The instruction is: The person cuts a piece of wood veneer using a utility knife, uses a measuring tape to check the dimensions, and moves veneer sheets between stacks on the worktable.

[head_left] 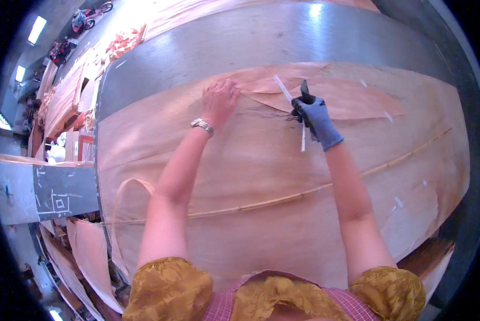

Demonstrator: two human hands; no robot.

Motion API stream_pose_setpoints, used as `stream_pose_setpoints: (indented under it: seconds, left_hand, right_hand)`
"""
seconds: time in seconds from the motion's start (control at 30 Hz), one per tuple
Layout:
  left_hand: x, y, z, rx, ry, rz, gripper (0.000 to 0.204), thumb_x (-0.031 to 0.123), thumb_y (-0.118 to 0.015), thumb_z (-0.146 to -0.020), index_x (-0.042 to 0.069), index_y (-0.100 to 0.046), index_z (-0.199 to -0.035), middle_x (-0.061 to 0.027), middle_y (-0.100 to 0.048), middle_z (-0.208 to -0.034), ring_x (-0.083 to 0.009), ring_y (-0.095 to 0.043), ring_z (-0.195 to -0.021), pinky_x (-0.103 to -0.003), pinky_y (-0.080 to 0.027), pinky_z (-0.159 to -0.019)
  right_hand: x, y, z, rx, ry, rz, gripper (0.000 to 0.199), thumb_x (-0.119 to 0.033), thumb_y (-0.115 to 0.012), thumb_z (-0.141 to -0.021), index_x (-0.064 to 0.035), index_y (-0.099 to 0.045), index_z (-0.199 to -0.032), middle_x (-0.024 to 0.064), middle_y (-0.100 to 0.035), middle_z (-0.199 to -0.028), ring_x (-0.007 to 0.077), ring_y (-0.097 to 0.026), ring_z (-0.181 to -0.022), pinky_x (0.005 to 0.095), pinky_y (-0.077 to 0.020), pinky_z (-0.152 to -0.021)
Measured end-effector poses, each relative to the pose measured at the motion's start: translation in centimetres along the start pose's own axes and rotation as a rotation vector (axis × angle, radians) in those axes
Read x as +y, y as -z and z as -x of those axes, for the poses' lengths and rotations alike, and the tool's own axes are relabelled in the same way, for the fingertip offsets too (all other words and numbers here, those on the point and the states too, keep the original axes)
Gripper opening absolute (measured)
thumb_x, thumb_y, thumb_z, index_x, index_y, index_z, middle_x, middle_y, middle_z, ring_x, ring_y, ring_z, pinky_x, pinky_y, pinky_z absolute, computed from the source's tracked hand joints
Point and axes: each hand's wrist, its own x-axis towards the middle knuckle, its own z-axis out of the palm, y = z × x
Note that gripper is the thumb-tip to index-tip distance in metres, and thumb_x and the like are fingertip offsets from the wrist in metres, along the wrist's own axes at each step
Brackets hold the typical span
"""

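My bare left hand (219,101), with a metal-band watch (202,127) at its wrist, lies on a wide thin brown wood veneer sheet (261,171). Its fingers rest beside the near-left end of a loose reddish veneer piece (347,96). Over that piece, my right hand (312,115) wears a blue-grey glove with black fingers. Closed in it is a narrow white strip (283,88), one end pointing up-left and another length hanging below the hand. A dark upright shape at the top of the glove cannot be told apart from a finger.
Short white tape pieces (389,116) dot the sheet's right side. A thin pale strip (283,198) crosses the sheet, curling up at left. Beyond lies a grey tabletop (240,37). Stacked veneer (63,115), a grey side board (63,192) and parked motorbikes (87,18) stand left.
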Motion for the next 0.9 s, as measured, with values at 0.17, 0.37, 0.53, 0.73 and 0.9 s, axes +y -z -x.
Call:
stream_pose_setpoints:
  seconds: [0.17, 0.37, 0.53, 0.73, 0.9]
  left_hand:
    - [6.9, -4.1, -2.0, 0.13, -0.19, 0.074, 0.031, 0.019, -0.056, -0.09, 0.013, -0.063, -0.119, -0.0058, -0.061, -0.124, -0.027, -0.053, -0.114, -0.046, -0.038, -0.098]
    - [9.4, -4.7, -2.2, 0.068, -0.101, 0.25, 0.033, 0.016, -0.055, -0.089, 0.012, -0.063, -0.121, -0.0023, -0.06, -0.128, -0.026, -0.052, -0.117, -0.043, -0.038, -0.099]
    - [10.4, -5.0, -0.4, 0.061, -0.192, 0.162, 0.035, 0.019, -0.056, -0.087, 0.013, -0.062, -0.122, -0.0042, -0.061, -0.126, -0.0257, -0.051, -0.118, -0.043, -0.037, -0.099]
    - [10.4, -4.3, -0.6, 0.006, -0.236, 0.118, 0.039, 0.024, -0.057, -0.088, 0.014, -0.059, -0.125, -0.0068, -0.057, -0.13, -0.0275, -0.051, -0.117, -0.044, -0.035, -0.1]
    - [13.9, -4.2, -5.6, -0.029, -0.169, 0.228, 0.04, 0.017, -0.053, -0.088, 0.008, -0.054, -0.127, -0.0121, -0.051, -0.136, -0.03, -0.051, -0.12, -0.045, -0.035, -0.102]
  right_hand:
    - [2.4, 2.4, -1.1, -0.083, -0.086, -0.116, 0.019, -0.021, -0.07, -0.082, -0.0021, -0.065, -0.08, 0.0025, -0.061, -0.065, 0.012, -0.055, -0.053, 0.0268, -0.0411, -0.047]
    - [1.6, 2.0, -0.4, -0.054, -0.136, -0.151, 0.018, -0.02, -0.071, -0.081, -0.0029, -0.066, -0.078, 0.0028, -0.063, -0.067, 0.0118, -0.055, -0.053, 0.0267, -0.0412, -0.047]
    - [1.2, 1.5, 0.1, -0.084, -0.132, -0.186, 0.017, -0.02, -0.07, -0.083, -0.0032, -0.066, -0.081, 0.0019, -0.062, -0.068, 0.0108, -0.055, -0.054, 0.0253, -0.0408, -0.047]
    - [0.0, 6.0, -3.5, -0.105, 0.082, 0.55, 0.018, -0.022, -0.068, -0.086, -0.0052, -0.066, -0.087, 0.0003, -0.061, -0.069, 0.0081, -0.054, -0.056, 0.0234, -0.0402, -0.048]
    - [-3.2, 12.2, -7.0, 0.004, 0.111, 0.204, 0.021, -0.025, -0.066, -0.089, -0.0078, -0.066, -0.1, 0.0007, -0.062, -0.074, 0.0049, -0.049, -0.058, 0.02, -0.0368, -0.049]
